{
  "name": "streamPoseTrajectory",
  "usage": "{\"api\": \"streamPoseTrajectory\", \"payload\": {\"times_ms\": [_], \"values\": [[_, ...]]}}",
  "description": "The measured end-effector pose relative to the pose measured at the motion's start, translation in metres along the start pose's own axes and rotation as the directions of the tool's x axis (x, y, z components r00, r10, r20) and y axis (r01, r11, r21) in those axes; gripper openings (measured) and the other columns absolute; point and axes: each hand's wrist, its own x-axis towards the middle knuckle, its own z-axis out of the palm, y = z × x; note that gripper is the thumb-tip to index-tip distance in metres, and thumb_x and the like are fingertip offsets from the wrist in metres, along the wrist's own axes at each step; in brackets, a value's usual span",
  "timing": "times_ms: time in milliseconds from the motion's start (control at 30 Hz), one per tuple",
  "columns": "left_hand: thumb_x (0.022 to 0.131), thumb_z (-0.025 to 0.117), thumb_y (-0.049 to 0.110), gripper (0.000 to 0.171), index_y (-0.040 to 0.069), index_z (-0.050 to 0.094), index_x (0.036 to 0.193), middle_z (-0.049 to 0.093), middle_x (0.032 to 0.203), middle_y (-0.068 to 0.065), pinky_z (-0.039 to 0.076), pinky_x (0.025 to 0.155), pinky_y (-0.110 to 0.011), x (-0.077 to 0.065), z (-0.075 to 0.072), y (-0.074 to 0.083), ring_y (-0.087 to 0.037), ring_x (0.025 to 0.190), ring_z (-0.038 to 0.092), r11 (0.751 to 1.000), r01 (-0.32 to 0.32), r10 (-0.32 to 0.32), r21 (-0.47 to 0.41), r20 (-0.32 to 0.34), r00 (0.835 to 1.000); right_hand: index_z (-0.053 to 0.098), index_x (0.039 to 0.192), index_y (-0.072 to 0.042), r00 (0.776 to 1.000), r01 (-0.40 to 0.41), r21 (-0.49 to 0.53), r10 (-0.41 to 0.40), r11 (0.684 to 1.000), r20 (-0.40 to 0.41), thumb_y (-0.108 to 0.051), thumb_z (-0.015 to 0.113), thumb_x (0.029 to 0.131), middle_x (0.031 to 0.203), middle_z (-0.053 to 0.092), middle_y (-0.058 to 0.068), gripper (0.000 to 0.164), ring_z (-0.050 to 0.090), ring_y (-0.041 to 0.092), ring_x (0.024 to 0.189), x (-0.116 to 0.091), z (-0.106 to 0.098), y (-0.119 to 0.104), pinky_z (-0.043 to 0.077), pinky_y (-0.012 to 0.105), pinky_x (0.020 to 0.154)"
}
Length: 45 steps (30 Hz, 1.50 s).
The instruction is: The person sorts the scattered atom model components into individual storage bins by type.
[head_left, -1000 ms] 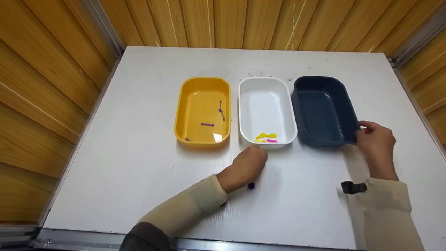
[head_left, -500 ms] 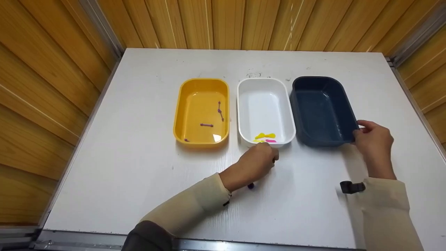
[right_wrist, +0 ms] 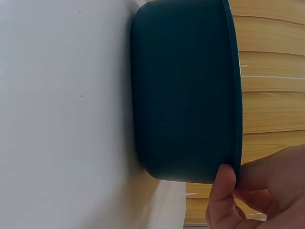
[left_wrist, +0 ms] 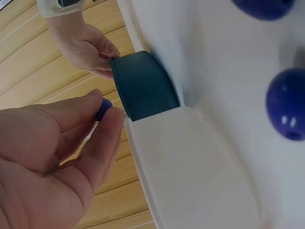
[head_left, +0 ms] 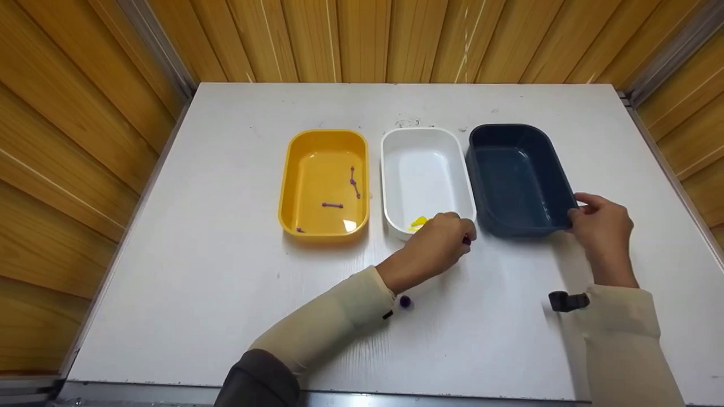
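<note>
My left hand (head_left: 432, 249) is over the near edge of the white bin (head_left: 427, 169), its thumb and fingers pinching a small dark blue-purple bead (left_wrist: 102, 109). At the near right corner of the dark blue bin (head_left: 517, 181), my right hand (head_left: 606, 234) grips the rim between thumb and fingers; the right wrist view shows the thumb pressed to the outer wall. A loose bead (head_left: 405, 302) lies on the table below my left wrist. The left wrist view shows this round, glossy blue bead (left_wrist: 288, 104) and a second one (left_wrist: 264, 5) at the frame's top edge.
Left of the white bin stands a yellow bin (head_left: 322, 169) with several thin purple sticks (head_left: 332, 205) inside. Yellow pieces (head_left: 418, 221) lie in the white bin, partly behind my left hand. Wooden panels (head_left: 362, 39) border the white table (head_left: 226, 226).
My left hand has moved right and away from me, from in front of the white bin to over its near edge, carrying the bead. The right hand keeps its grip on the dark blue bin.
</note>
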Motion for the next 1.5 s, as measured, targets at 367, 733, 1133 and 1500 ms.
{"api": "streamPoseTrajectory", "payload": {"times_ms": [367, 733, 1133, 1500], "values": [[0.089, 0.063, 0.009, 0.019, 0.018, 0.072, 0.103, 0.067, 0.096, 0.004, 0.049, 0.075, -0.012, 0.03, 0.002, 0.006, -0.005, 0.087, 0.058, 0.998, 0.045, -0.046, -0.05, -0.018, 0.999, 0.043, 0.144, -0.013, 1.0, -0.013, -0.034, 0.013, 0.999, 0.003, -0.017, 0.047, 0.097, 0.114, 0.05, 0.009, 0.047, 0.058, 0.017, 0.091, 0.001, 0.0, -0.002, 0.051, 0.015, 0.063], [0.092, 0.06, 0.014, 0.022, 0.021, 0.07, 0.11, 0.066, 0.103, 0.004, 0.05, 0.081, -0.014, 0.054, 0.009, 0.015, -0.007, 0.093, 0.059, 0.997, 0.074, -0.075, -0.019, -0.036, 0.997, 0.044, 0.143, -0.011, 1.0, 0.008, -0.053, -0.009, 0.999, -0.016, -0.015, 0.048, 0.096, 0.117, 0.052, 0.013, 0.048, 0.059, 0.015, 0.087, 0.001, 0.0, -0.001, 0.05, 0.015, 0.061], [0.094, 0.056, 0.012, 0.022, 0.02, 0.069, 0.11, 0.064, 0.1, 0.003, 0.052, 0.075, -0.015, 0.071, 0.016, 0.021, -0.005, 0.089, 0.059, 0.998, 0.067, -0.067, -0.004, -0.004, 0.998, 0.047, 0.141, -0.012, 0.999, 0.018, -0.074, -0.022, 0.997, -0.042, -0.015, 0.049, 0.095, 0.116, 0.054, 0.012, 0.046, 0.058, 0.015, 0.087, 0.0, 0.002, -0.001, 0.048, 0.015, 0.06], [0.092, 0.058, 0.01, 0.023, 0.019, 0.069, 0.11, 0.066, 0.1, 0.002, 0.052, 0.077, -0.015, 0.071, 0.015, 0.022, -0.005, 0.092, 0.06, 0.996, 0.045, -0.044, 0.077, -0.017, 0.999, 0.048, 0.141, -0.011, 0.998, 0.026, -0.066, -0.029, 0.997, -0.05, -0.014, 0.05, 0.095, 0.115, 0.055, 0.012, 0.046, 0.059, 0.013, 0.084, 0.0, 0.002, -0.001, 0.049, 0.014, 0.06]]}}
